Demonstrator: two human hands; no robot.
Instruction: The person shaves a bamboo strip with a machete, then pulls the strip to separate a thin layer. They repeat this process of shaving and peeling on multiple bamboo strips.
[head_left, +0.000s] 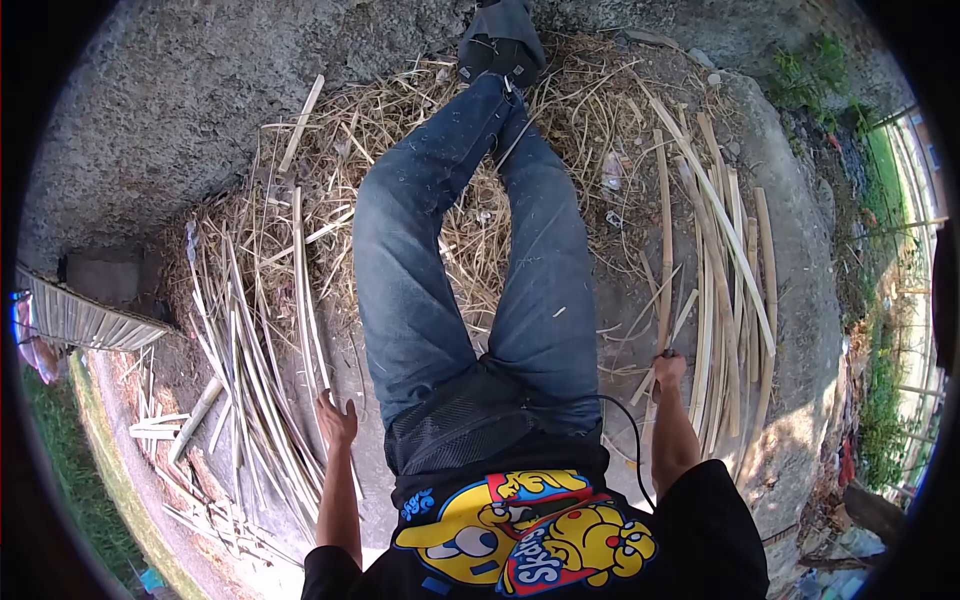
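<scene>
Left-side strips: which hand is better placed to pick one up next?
Likely the left hand: it looks open, right beside the left-side strips. The right hand is beyond the legs, seemingly closed around a dark object.

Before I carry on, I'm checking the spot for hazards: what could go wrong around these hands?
The black cable loops beside the right arm and might snag if that arm swings. The left hand is bare, close to the long pale strips, so a splinter is possible. In the right-hand pile, strips overlap; pulling one could drag others.
</scene>
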